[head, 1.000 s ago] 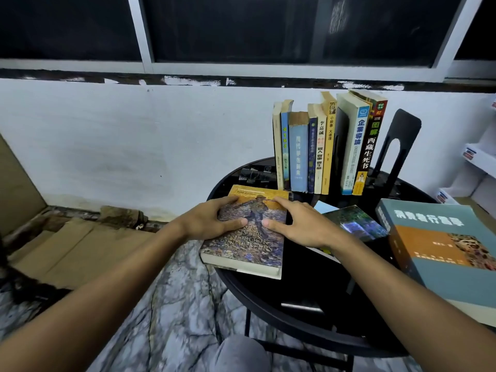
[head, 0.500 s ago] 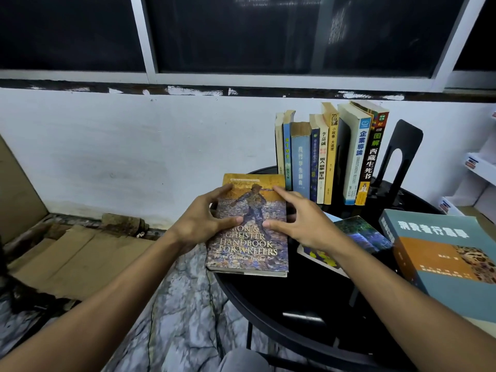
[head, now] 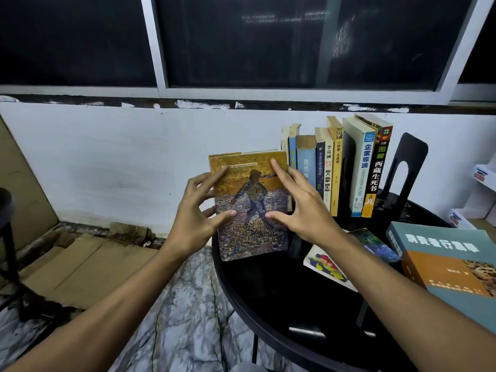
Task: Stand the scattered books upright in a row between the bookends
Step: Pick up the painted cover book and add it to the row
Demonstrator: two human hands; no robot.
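A yellow and blue handbook with a painted walking figure on its cover stands nearly upright, cover toward me, at the left end of a row of upright books. My left hand grips its left edge and my right hand grips its right edge. A black bookend stands at the right end of the row, and a dark divider shows within the row. A thin colourful book and a thick teal and orange book lie flat on the black round table.
A white wall and a dark window run behind the table. Flattened cardboard lies on the marble-patterned floor at the left. White shelving stands at the far right. A black stool edge shows at the left border.
Both hands have lifted the handbook from lying flat at the table's edge and tilted it up to nearly upright beside the left end of the row.
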